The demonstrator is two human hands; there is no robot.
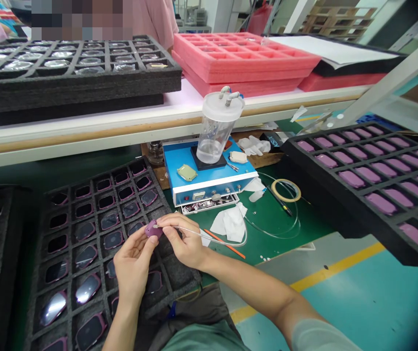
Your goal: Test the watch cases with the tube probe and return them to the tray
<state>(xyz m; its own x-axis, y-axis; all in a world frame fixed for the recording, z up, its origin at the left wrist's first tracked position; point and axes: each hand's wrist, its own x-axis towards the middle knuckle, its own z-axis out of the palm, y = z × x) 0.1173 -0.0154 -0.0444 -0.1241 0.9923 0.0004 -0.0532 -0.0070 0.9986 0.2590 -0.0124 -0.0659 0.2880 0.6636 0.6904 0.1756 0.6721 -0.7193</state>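
Observation:
A small purple watch case (153, 229) is pinched between the thumb and fingers of my left hand (131, 263). My right hand (186, 241) is closed around the end of a thin clear tube (227, 241), its small tip touching or very near the case. Fingers partly hide that tip. Both hands are above a black foam tray (174, 275) whose compartments hold purple-rimmed pieces with dark glassy faces. From my right hand the tube trails right and loops toward a blue box (180, 153) with knobs and a small display.
A clear lidded cylinder (218, 129) stands on the blue box, beside a pale green case (187, 172). White wipes (230, 223) and an orange stick (227, 244) lie right. Another foam tray (340, 195) holds purple pieces. Red trays (231, 73) sit on the shelf; a person is behind.

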